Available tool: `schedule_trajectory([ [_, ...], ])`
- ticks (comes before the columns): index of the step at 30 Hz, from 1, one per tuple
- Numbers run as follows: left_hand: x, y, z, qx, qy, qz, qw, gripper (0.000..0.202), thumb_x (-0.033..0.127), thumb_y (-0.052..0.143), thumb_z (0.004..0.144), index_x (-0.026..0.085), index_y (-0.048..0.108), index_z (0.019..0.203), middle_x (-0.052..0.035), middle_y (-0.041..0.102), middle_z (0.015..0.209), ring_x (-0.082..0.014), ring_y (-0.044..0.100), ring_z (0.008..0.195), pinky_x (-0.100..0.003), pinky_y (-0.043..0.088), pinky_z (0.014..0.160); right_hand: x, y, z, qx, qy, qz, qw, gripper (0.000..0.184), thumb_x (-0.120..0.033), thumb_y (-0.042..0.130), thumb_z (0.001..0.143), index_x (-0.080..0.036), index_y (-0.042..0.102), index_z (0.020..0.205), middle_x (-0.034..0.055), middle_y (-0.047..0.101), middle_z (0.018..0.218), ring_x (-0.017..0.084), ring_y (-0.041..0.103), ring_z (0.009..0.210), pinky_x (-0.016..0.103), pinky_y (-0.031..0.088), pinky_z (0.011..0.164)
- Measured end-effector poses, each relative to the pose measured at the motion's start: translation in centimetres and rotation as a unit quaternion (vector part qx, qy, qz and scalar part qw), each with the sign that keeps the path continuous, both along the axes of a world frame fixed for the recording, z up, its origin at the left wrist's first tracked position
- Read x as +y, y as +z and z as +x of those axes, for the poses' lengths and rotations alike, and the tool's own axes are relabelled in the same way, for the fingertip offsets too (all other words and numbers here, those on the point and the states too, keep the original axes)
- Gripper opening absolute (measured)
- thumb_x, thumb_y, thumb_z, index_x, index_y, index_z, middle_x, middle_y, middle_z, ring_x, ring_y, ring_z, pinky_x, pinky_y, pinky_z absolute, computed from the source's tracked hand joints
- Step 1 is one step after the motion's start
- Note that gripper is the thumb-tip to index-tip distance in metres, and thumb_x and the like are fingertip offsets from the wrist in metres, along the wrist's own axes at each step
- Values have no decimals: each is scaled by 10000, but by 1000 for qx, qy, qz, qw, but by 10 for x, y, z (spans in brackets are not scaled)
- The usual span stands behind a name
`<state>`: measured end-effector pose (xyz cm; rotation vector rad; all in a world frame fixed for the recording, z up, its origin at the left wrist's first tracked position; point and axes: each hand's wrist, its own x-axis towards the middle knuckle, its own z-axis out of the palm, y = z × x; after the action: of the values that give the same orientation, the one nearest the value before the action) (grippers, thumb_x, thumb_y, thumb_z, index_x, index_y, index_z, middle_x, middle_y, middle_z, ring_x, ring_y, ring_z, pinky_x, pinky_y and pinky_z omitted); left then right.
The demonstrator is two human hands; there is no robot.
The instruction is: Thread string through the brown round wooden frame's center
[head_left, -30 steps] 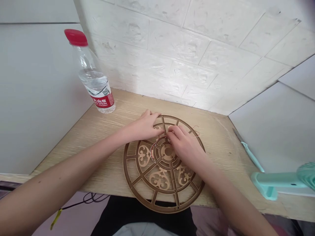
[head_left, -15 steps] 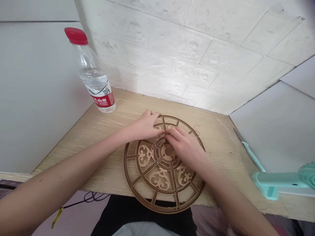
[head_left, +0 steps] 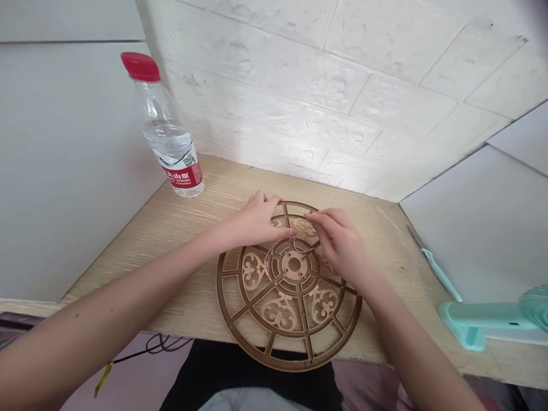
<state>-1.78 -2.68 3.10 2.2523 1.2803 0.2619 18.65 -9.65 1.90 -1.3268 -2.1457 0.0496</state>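
Note:
A round brown openwork frame [head_left: 282, 319] with scroll cut-outs and a ringed hub lies flat at the front edge of the wooden table [head_left: 188, 251]. A thin reddish wire [head_left: 270, 264] curls round the hub. My left hand [head_left: 257, 220] presses on the frame's far part, fingers curled, thumb and fingertips pinched by the wire. My right hand [head_left: 342, 245] is over the frame's right side, fingers bent, pinching the wire near the hub.
A clear water bottle [head_left: 171, 142] with red cap and label stands at the back left. A mint-green tool [head_left: 492, 322] lies at the right, with a thin mint-handled blade [head_left: 434, 267] beyond it. White walls close in the table. Dark cables [head_left: 158, 345] hang below the front edge.
My right hand has moved right and up off the hub, drawing the wire along, so the hub now shows. The left hand has stayed in place.

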Motion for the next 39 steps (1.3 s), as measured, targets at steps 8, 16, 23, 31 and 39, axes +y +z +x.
schedule_trajectory([
  [8,0,-2,0,12,40,38,998,962,817,516,599,247,393,1364,-137,446,1176,-344,486,1149,-456,450,907,3,13,10,54,-98,-34,993,191,-311,483,933,-206,621,1013,76,618,1002,227,560,992,397,458,866],
  [16,9,4,-7,67,144,22,987,1030,862,457,595,210,322,1382,-217,360,1302,-412,456,1212,-496,444,909,4,7,19,77,-173,-153,970,431,-534,488,881,-214,516,1168,132,502,1224,280,536,1093,454,453,896],
  [23,12,5,-10,86,152,-11,985,1083,901,328,624,147,312,1402,-268,314,1411,-436,448,1229,-514,410,949,14,-10,25,120,-206,-194,952,446,-460,482,886,-185,473,1237,136,583,1139,262,594,947,442,477,812],
  [31,12,0,-8,48,92,17,994,1036,898,271,657,211,318,1431,-199,433,1346,-375,496,1183,-476,428,923,16,-19,15,133,-124,-105,978,304,-284,454,909,-223,549,1191,96,577,1143,235,558,1047,413,474,864],
  [39,1,2,0,79,48,51,994,1063,881,389,611,226,335,1446,-204,392,1306,-398,374,1261,-548,333,999,11,-14,9,85,-29,-109,990,220,-245,484,907,-255,625,1077,82,528,1176,221,540,1108,386,492,880],
])
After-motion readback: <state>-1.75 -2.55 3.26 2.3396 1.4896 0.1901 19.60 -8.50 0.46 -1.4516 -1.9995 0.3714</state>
